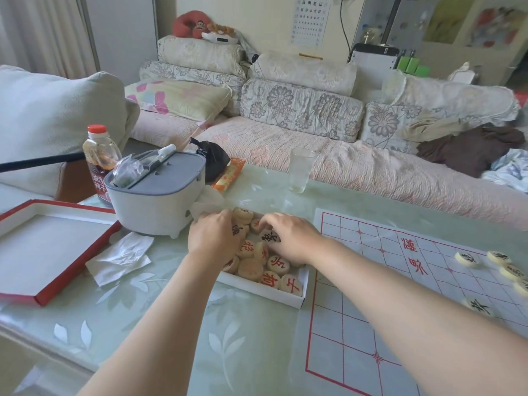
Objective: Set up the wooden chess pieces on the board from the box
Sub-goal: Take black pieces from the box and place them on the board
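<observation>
**Both hands work in the box of wooden chess pieces as the board waits alongside**

On the table [177,318], the red box lid [43,247] lies aside. The left hand [213,238] curls its fingers among the discs, its grip impossible to tell. The open-topped box [275,295], long axis running away from the person, sits just beside the board [400,304], likely for short carries. The right hand [291,238] pinches a tilted black-lettered piece [271,237]. A few placed pieces [468,258] lie flat at far right.

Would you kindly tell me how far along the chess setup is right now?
Done: a few black-lettered pieces sit on the board, at its right. In hand: the left hand reaches into the box; the right hand pinches a black-lettered piece there. To do: many red-lettered pieces lie in the box.
</observation>
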### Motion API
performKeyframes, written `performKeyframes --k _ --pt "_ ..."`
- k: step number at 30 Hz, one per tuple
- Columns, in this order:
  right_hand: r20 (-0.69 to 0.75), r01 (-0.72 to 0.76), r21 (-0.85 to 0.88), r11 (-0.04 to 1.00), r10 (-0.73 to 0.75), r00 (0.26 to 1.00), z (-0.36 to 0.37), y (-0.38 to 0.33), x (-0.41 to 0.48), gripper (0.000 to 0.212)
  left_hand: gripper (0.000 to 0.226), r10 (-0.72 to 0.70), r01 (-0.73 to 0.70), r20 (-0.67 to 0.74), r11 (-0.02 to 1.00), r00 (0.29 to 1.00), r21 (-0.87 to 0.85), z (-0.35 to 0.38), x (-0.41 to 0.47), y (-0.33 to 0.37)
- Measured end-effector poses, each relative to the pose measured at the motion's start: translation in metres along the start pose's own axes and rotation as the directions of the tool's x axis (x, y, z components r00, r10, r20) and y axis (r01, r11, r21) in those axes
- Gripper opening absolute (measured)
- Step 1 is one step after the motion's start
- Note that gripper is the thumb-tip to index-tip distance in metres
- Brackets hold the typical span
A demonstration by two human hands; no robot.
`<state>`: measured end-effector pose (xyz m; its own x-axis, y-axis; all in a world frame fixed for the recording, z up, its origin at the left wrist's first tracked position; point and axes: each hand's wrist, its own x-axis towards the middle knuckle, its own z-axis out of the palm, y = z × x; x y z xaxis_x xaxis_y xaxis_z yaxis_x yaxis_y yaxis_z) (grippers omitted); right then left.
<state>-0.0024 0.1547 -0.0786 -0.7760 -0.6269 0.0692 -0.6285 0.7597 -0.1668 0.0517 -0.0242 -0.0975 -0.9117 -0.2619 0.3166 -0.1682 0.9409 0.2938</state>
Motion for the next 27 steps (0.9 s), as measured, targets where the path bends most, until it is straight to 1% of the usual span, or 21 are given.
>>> performKeyframes --k 3,4,6,9,11,14,18,20,24,27 --pt "-0.036 0.021 0.002 1.000 -0.021 0.999 -0.004 0.000 -0.006 0.041 0.024 -0.001 0.000 -0.073 1.000 0.997 -0.013 -0.001 0.003 0.004" --pt "-0.038 0.015 0.004 1.000 -0.015 0.999 -0.006 0.001 -0.009 0.043 0.025 0.000 -0.002 -0.085 0.999 0.996 -0.032 -0.001 0.004 0.005" --pt "-0.025 -0.005 0.007 1.000 0.005 1.000 -0.009 0.002 -0.016 0.049 0.030 0.003 -0.004 -0.025 1.000 1.000 -0.031 -0.001 0.003 0.007" --pt "-0.005 -0.033 0.012 0.999 0.033 0.999 -0.011 0.004 -0.027 0.052 0.032 -0.052 0.059 0.120 0.997 0.991 -0.050 0.002 0.000 0.010" --pt "-0.007 -0.064 0.042 0.997 0.064 0.998 -0.009 0.007 -0.034 0.053 0.032 -0.060 0.067 0.148 0.997 0.987 -0.049 0.002 0.000 0.013" --pt "-0.015 -0.098 0.095 0.991 0.100 0.995 -0.006 0.012 -0.039 0.053 0.030 -0.035 0.039 0.135 0.999 0.990 -0.029 0.000 -0.002 0.017" --pt "-0.029 -0.104 0.169 0.980 0.111 0.993 -0.005 0.016 -0.045 0.052 0.024 -0.002 0.012 0.085 0.994 0.996 -0.107 -0.003 -0.004 0.020" --pt "-0.044 -0.105 0.200 0.974 0.117 0.992 -0.007 0.018 -0.048 0.051 0.025 0.015 0.001 0.092 0.985 0.996 -0.171 -0.007 -0.004 0.026" --pt "-0.087 -0.127 0.230 0.965 0.150 0.985 -0.019 0.024 -0.065 0.052 0.024 0.096 -0.064 0.104 0.957 0.990 -0.282 -0.019 -0.011 0.058" --pt "-0.121 -0.170 0.244 0.955 0.204 0.971 -0.029 0.034 -0.094 0.047 0.026 0.169 -0.109 0.166 0.942 0.972 -0.318 -0.024 -0.023 0.094"
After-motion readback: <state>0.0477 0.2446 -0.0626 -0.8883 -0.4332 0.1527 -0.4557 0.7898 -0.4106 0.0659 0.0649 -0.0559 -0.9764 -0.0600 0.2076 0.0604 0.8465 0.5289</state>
